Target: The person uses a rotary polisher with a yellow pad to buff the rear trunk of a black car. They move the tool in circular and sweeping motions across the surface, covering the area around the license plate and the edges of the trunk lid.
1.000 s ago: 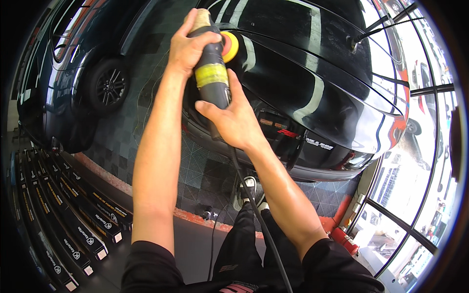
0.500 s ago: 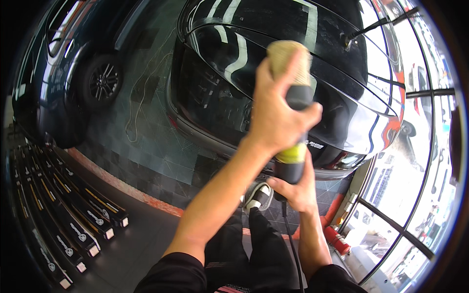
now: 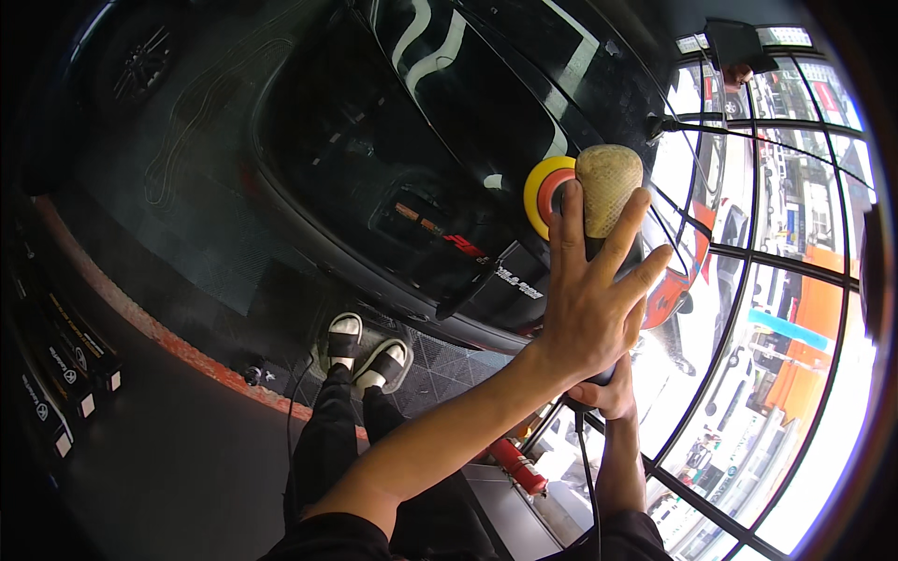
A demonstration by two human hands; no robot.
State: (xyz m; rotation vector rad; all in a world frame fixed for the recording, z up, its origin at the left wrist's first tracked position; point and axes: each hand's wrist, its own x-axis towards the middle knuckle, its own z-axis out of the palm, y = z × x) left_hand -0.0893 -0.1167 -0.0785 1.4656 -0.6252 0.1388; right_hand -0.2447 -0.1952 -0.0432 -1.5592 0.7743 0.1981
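Note:
Both my hands are on a corded car polisher (image 3: 610,178) with a tan textured cover over its head. A yellow pad (image 3: 534,194) with an orange backing shows at the head's left side. The tool is over the rear right of a black car (image 3: 327,210); I cannot tell whether the pad touches the paint. My left hand (image 3: 591,313) lies over the polisher's front, fingers spread around the covered head. Lower down, my right hand (image 3: 613,391) grips the rear end, partly hidden by my left hand. A black cord (image 3: 584,458) hangs from there.
Tall framed windows (image 3: 748,252) stand along the right. A red fire extinguisher (image 3: 517,466) is near their base. My feet in sandals (image 3: 369,355) stand beside the car's bumper. Long black boxes (image 3: 75,360) lie at left, and another vehicle's wheel (image 3: 140,61) is at upper left.
My view has swung right, so the car sits farther left. The polisher has turned, bringing its yellow pad into sight, and my left fingers have spread wider.

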